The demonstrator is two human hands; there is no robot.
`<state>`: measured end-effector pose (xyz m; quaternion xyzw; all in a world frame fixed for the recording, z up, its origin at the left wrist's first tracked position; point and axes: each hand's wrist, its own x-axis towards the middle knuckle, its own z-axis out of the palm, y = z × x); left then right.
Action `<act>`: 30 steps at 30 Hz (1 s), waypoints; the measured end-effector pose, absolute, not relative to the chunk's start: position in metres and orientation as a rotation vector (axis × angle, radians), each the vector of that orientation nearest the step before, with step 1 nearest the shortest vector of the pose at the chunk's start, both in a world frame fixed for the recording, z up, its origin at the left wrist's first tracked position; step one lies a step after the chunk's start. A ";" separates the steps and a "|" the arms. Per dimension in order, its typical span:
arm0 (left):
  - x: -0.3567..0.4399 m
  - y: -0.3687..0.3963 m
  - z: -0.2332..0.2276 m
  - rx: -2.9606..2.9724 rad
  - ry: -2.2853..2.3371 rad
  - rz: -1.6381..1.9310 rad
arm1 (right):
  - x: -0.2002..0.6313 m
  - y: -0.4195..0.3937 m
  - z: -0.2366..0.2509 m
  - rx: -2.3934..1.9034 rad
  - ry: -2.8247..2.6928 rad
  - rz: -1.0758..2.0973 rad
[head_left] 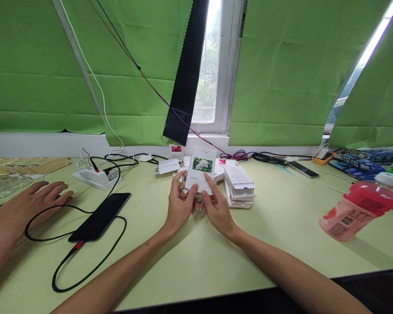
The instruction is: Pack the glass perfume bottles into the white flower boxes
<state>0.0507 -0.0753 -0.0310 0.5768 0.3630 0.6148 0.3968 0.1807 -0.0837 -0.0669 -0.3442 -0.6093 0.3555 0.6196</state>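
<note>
**Both hands on the flower card**

Left hand and right hand pinched a white flower card upright at table centre. Finished-looking stack of cards lay at three o'clock; loose ones remained at twelve.

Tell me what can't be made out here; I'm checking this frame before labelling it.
Head view only:
- Print on the white card: too small.
- The small item under the card: hidden by left hand and right hand.
- Label text on the pink bottle: blurred.
- Another person's hand: arm cut by the left edge.
</note>
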 end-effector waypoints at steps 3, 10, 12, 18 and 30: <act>0.050 -0.075 -0.031 1.464 0.919 1.544 | 0.181 -0.083 -0.067 -0.780 -1.393 0.815; 0.049 -0.075 -0.031 1.467 0.926 1.527 | 0.181 -0.084 -0.067 -0.780 -1.381 0.836; 0.049 -0.075 -0.030 1.466 0.929 1.527 | 0.181 -0.083 -0.067 -0.786 -1.378 0.841; 0.050 -0.076 -0.028 1.458 0.937 1.527 | 0.181 -0.084 -0.067 -0.792 -1.370 0.843; 0.047 -0.077 -0.026 1.440 0.950 1.511 | 0.180 -0.085 -0.067 -0.802 -1.377 0.841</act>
